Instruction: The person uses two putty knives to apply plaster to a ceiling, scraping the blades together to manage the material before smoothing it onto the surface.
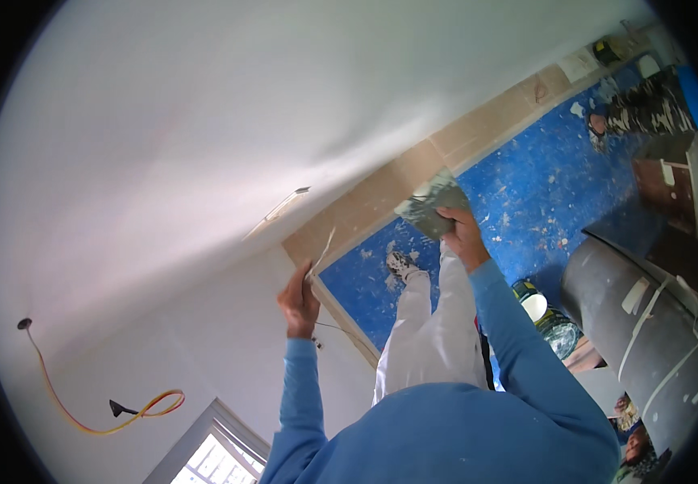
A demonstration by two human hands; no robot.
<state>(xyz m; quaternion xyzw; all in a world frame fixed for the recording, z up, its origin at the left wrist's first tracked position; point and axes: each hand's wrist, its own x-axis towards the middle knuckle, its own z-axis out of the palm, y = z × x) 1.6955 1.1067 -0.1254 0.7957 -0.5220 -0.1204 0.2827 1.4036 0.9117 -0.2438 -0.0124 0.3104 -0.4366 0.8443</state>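
Observation:
My left hand (299, 305) is raised in front of the white wall, its fingers closed round a thin pale putty blade (329, 248) that shows nearly edge-on. Its full shape is hard to make out. Farther right, my right hand (466, 240) grips a flat grey putty plate (439, 211), thumb on top. Whitish putty lies along the plate's far left edge. The plate is held apart from the left hand's blade, above the blue floor sheet (526, 185). My legs in white trousers (429, 355) show below.
White-smeared buckets (533, 305) stand to the right, by a big grey rounded object (635, 302). Beyond is a brown box (671, 189). A person (635, 444) shows at lower right; a patterned trouser leg (651, 109) at far right. Loose cable (83, 427) hangs left, above a window (216, 456).

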